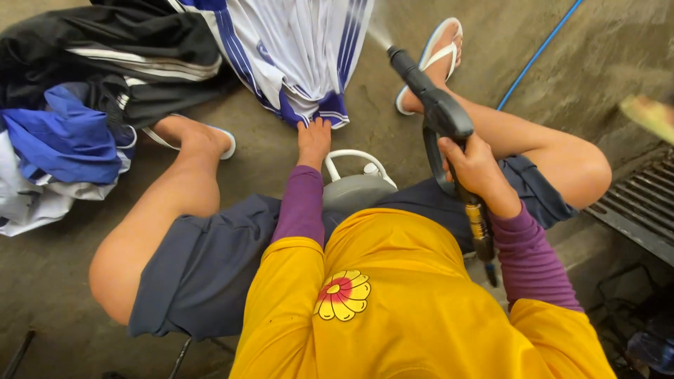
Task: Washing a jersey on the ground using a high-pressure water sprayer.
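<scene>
- White and blue striped garment (295, 49): largest item in play, spread on the concrete floor (63, 281) at 12 o'clock from the seated person. Stripes and folds run roughly 12-to-6, lower hem nearest the person.
- Pile of dark and blue clothes (77, 105): at 10 o'clock, touching the striped garment's left edge, no hand on it.
- Pressure-washer spray gun (439, 112): long axis runs from about 5 o'clock (hose end by the right hip) up to 11 o'clock (nozzle). Nozzle points at the garment's right edge; a fine spray shows at the tip.
- Right hand (474, 165): clenched around the gun's grip, at about 1 o'clock from the torso. Garment lies toward 11 o'clock from this hand, well apart.
- Left hand (314, 139): fingers flat, pressing on the garment's lower hem at 12 o'clock; not gripping, as far as visible. This is the nearer hand to the cloth, touching it.
- Grey appliance with white handle (354, 186): between the knees, just below the left hand.
</scene>
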